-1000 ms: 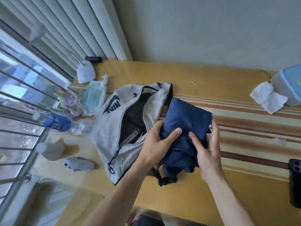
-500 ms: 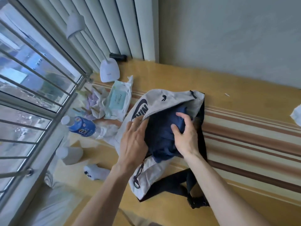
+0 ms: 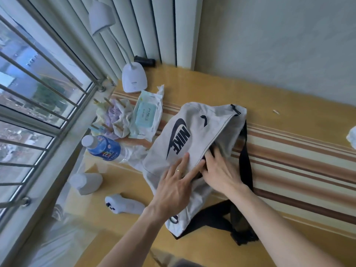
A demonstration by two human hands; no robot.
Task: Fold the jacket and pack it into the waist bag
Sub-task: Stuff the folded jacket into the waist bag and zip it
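Note:
The grey waist bag [image 3: 194, 122] with a black logo lies on the striped yellow table [image 3: 292, 120], and its black strap [image 3: 245, 160] trails toward me. My left hand [image 3: 173, 187] rests flat on the bag's front panel with its fingers spread. My right hand [image 3: 219, 174] is at the zip opening, its fingertips tucked into the dark gap. The navy jacket is out of sight inside the bag.
To the left of the bag are a pack of wipes [image 3: 147, 116], a white desk lamp [image 3: 134, 79], a blue-labelled bottle [image 3: 105, 149], a white cup [image 3: 86, 183] and a small white device [image 3: 123, 205]. A barred window [image 3: 38, 93] runs along the left. Crumpled tissue [image 3: 351, 136] lies at the right edge.
The folded navy jacket went from beside the bag into its opening and is now hidden. My left hand moved onto the bag's front, and the bag's flap has come down over the jacket.

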